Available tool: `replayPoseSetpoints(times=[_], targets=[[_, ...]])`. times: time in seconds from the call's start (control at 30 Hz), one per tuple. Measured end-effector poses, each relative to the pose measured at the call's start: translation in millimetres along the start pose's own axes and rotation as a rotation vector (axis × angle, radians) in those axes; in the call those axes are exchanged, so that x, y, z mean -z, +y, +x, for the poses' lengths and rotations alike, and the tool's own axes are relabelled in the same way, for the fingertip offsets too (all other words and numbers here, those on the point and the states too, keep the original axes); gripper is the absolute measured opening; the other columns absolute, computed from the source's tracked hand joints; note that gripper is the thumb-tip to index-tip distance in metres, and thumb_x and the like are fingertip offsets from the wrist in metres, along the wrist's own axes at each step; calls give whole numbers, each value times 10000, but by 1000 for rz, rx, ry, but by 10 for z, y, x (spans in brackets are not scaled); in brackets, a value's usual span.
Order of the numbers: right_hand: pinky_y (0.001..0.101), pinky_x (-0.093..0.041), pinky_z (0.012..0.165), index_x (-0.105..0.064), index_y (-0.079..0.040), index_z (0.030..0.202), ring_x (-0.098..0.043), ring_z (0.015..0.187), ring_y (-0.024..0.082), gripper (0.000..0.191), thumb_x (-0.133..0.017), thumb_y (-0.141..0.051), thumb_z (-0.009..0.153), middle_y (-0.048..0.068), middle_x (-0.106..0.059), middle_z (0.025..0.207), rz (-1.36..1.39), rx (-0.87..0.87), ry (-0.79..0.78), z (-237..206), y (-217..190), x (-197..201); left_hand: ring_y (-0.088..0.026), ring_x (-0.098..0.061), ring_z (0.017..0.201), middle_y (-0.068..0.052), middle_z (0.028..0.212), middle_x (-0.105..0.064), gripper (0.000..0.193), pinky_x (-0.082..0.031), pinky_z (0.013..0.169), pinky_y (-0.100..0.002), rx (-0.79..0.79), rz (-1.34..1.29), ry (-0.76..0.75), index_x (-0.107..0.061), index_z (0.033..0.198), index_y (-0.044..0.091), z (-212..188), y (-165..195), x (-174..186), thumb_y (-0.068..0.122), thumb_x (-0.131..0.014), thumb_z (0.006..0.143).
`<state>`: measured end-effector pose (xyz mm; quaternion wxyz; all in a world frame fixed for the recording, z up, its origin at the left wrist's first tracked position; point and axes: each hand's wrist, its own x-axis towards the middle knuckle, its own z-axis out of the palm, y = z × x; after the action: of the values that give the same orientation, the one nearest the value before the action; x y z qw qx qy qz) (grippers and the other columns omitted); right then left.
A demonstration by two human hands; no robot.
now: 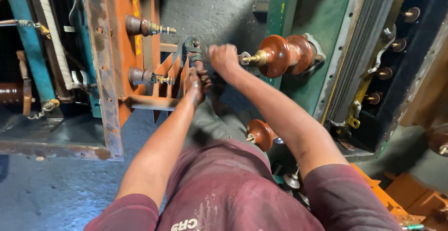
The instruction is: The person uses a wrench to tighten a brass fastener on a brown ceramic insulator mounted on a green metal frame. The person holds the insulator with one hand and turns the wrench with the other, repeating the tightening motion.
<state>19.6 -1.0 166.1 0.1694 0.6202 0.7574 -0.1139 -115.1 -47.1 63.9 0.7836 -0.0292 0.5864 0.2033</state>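
Your right hand [223,57] is balled into a closed fist just beside the brass terminal stud [250,59] of the upper brown bushing [284,54]. Something metal shows at the stud end between fist and bushing, but you cannot tell from this view whether the fist is wrapped round a tool or simply braced there. The reach is straight-armed, which puts your weight in line with the stud.

Your left hand [196,84] is lower and to the left, fingers curled shut against the edge of the orange finned bracket [168,79]. That looks like a steadying hold while the other arm works. A foot in a dark strapped sandal [192,51] rests near the top of the same bracket, probably for the same reason.

The upper bushing sticks out sideways from the green tank wall [322,35], near its left edge. It is a glossy red-brown ribbed insulator, two broad discs with a grey metal flange at the wall and a yellowish threaded stud at its free end. A second brown bushing [260,134] of the same kind sits lower on that wall, partly behind your right forearm.

On the rusty orange frame [109,63] to the left, two smaller dark bushings [140,49] project toward you. Everything stands on the grey concrete floor [51,189].
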Motion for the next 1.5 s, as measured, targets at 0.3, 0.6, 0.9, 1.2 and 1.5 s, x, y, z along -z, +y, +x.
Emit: replayPoseSetpoints(times=[0.3,0.6,0.9,1.2,1.5], targets=[[487,-434,1082,-640,-87,1056,-688,1059,297,311,-682,-144,753,56,-727,982,700,536,402,-1544,770,154,-145,-498,538,10,621,-496,492,-420,507,-316,-60,253,-113,-671,953,65,80,20,90,542,-571,1014],[385,-388,469,-412,-62,1323,-489,509,179,450,-687,-77,968,76,-807,878,1528,-647,769,-153,904,501,-147,-526,560,-18,648,-546,582,-449,526,-313,-171,375,-389,-699,1021,36,-180,195,-866,588,-515,1000],[393,-522,506,-588,29,1193,-702,606,251,330,-586,-170,930,78,-683,687,168,-58,275,207,134,240,-167,-425,434,-8,574,-448,692,-352,384,-337,-207,21,268,-627,1122,84,80,393,-186,717,-394,965],[411,-502,848,-653,-123,838,-621,836,260,88,-670,-185,779,36,-630,735,386,559,200,-1182,367,12,-122,-490,515,25,641,-499,592,-408,459,-309,-266,271,-26,-678,1119,36,133,185,-10,612,-616,1002],[274,-517,512,-384,-53,1345,-653,608,158,443,-688,-41,1022,50,-694,828,1423,-601,871,-419,960,293,-109,-454,500,20,609,-498,696,-367,465,-282,-115,421,-362,-700,1096,34,-164,147,-903,675,-452,991]])
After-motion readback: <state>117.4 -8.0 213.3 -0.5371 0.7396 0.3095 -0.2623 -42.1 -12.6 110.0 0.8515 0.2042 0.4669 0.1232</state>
